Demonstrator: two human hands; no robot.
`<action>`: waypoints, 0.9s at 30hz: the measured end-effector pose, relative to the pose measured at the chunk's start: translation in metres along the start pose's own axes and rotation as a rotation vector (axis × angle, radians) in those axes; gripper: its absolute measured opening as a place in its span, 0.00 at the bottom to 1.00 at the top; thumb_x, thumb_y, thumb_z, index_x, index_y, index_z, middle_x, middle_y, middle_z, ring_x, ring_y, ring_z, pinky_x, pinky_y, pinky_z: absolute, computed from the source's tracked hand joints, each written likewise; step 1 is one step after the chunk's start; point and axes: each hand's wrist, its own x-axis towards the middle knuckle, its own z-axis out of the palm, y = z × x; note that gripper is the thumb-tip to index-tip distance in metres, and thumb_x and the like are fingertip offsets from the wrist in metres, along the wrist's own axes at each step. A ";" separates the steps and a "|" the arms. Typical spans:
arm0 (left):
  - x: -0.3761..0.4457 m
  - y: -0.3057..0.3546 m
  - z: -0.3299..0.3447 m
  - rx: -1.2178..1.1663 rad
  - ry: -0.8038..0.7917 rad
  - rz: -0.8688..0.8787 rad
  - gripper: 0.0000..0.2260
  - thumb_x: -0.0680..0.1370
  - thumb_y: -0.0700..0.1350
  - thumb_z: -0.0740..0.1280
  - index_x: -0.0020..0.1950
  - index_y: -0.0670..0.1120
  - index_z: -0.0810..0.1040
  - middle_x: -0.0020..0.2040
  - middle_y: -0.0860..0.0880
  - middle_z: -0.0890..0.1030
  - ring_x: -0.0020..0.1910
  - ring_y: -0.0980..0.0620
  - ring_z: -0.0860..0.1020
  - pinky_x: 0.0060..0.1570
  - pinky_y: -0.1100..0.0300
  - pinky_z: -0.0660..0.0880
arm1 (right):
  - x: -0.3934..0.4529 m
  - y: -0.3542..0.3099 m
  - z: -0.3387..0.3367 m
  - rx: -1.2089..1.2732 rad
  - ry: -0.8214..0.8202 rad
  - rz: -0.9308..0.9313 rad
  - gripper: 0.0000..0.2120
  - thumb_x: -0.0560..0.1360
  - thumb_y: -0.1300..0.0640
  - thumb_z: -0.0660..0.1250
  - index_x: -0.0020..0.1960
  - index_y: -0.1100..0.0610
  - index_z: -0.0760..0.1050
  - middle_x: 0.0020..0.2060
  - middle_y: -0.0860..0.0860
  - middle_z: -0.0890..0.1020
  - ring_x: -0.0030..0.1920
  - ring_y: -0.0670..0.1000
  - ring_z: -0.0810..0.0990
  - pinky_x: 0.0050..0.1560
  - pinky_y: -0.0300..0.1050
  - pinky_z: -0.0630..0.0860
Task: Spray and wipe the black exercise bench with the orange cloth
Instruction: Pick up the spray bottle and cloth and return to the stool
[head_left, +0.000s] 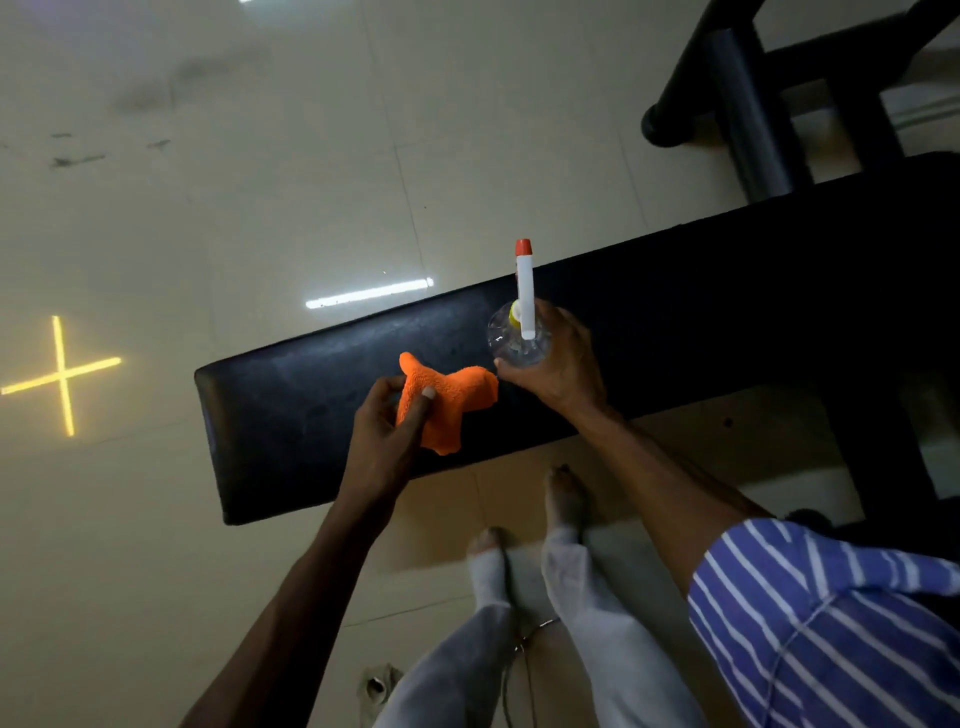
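The black exercise bench (701, 306) runs from lower left to upper right across the view, its padded end at the left. My left hand (384, 436) holds the crumpled orange cloth (452, 400) just above the bench pad near its left end. My right hand (561, 364) grips a clear spray bottle (519, 343) upright over the pad, right of the cloth. The bottle's white nozzle with a red tip (524, 280) points away from me across the bench.
Glossy beige floor tiles (260, 182) surround the bench, with light reflections and a yellow cross (61, 375) at the left. Black metal frame legs (748, 104) stand at the upper right. My feet (519, 530) are on the floor just in front of the bench.
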 end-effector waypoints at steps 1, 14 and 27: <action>0.001 0.003 -0.001 0.016 -0.007 0.018 0.05 0.82 0.47 0.71 0.56 0.48 0.80 0.45 0.57 0.86 0.42 0.63 0.84 0.33 0.70 0.77 | -0.004 -0.001 -0.003 0.000 0.021 0.006 0.39 0.67 0.51 0.84 0.74 0.56 0.74 0.62 0.56 0.82 0.61 0.55 0.82 0.61 0.54 0.82; -0.024 0.014 -0.020 0.236 -0.520 0.186 0.11 0.81 0.55 0.71 0.56 0.49 0.79 0.48 0.49 0.85 0.46 0.50 0.86 0.37 0.56 0.83 | -0.187 -0.018 -0.022 0.199 0.633 0.250 0.36 0.62 0.44 0.85 0.66 0.43 0.74 0.48 0.35 0.81 0.52 0.33 0.79 0.51 0.18 0.71; -0.173 -0.012 0.022 0.471 -1.097 0.386 0.07 0.81 0.55 0.70 0.54 0.53 0.81 0.45 0.56 0.87 0.44 0.58 0.86 0.39 0.67 0.79 | -0.456 -0.034 0.002 0.275 1.160 0.691 0.28 0.61 0.43 0.83 0.57 0.37 0.73 0.44 0.29 0.83 0.47 0.35 0.83 0.50 0.33 0.81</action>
